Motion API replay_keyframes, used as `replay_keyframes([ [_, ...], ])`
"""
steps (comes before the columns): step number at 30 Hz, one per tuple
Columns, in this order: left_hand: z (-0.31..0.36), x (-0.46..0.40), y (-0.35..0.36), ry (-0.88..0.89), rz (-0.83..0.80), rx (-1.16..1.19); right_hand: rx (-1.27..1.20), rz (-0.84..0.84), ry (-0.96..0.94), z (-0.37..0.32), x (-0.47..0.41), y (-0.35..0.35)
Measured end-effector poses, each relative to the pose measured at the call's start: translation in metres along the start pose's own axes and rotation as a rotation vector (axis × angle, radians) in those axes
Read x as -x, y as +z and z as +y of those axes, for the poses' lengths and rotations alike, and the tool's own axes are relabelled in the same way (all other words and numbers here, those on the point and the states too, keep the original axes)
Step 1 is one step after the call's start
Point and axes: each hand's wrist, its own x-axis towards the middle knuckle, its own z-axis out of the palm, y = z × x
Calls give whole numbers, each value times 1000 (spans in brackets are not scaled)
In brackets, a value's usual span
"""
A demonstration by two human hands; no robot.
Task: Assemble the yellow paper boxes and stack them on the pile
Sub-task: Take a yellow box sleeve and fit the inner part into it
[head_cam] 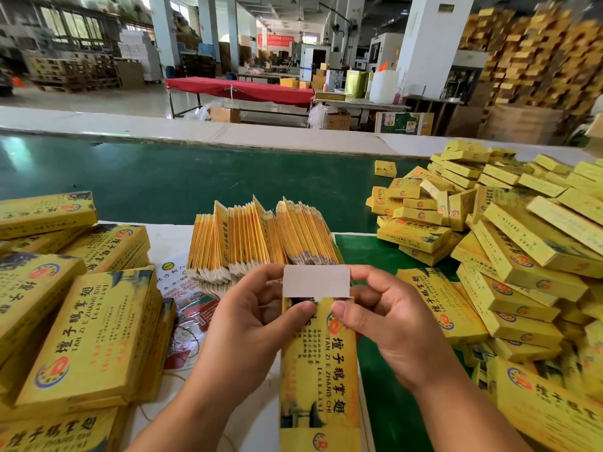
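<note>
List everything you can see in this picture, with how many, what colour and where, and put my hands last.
box in hand: one, yellow, centre front, white flap up
flat blanks: a fanned bundle, yellow and orange, behind the held box
assembled boxes: a large pile, yellow, right
flat box stacks: several, yellow, left
conveyor belt: one, green, across the middle
red-covered table: one, background
white jug: one, background table
left hand: pinches the box's top left
right hand: pinches the box's top right
</note>
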Motion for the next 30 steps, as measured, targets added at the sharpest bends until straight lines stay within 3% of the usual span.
replay_keyframes([
  [12, -3, 1, 1, 15, 57, -33, 22, 77, -54, 2, -1, 0],
  [25, -2, 1, 2, -164, 60, -25, 155, 73, 36, 3, 0, 4],
  [30, 0, 1, 5, -183, 47, -15, 262, 86, -15, 3, 2, 3],
])
